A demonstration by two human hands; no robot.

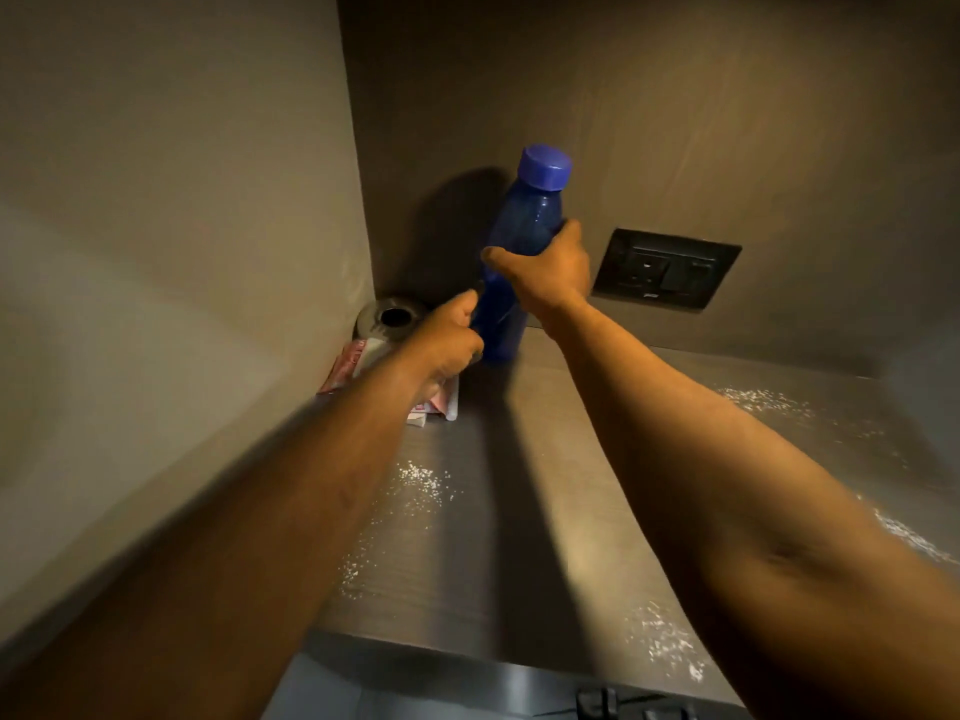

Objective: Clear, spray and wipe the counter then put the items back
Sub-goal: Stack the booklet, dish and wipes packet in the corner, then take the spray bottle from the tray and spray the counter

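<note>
Your fingers [563, 236] wrap a deep blue bottle [519, 241]; the desk [519, 511] below them is grey-brown, flecked white; the socket [667, 268] beside them is black.

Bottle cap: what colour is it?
Blue, a lighter shade than the dark blue bottle; the cap shows clearly in the head view.

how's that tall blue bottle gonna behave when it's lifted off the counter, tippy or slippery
The blue bottle is tall and narrow, so it would probably tip easily if nudged near the cap. Its smooth, glossy plastic may be a little slippery, though the right hand wraps its middle. It looks rigid; how full or heavy it is cannot be told.
</note>
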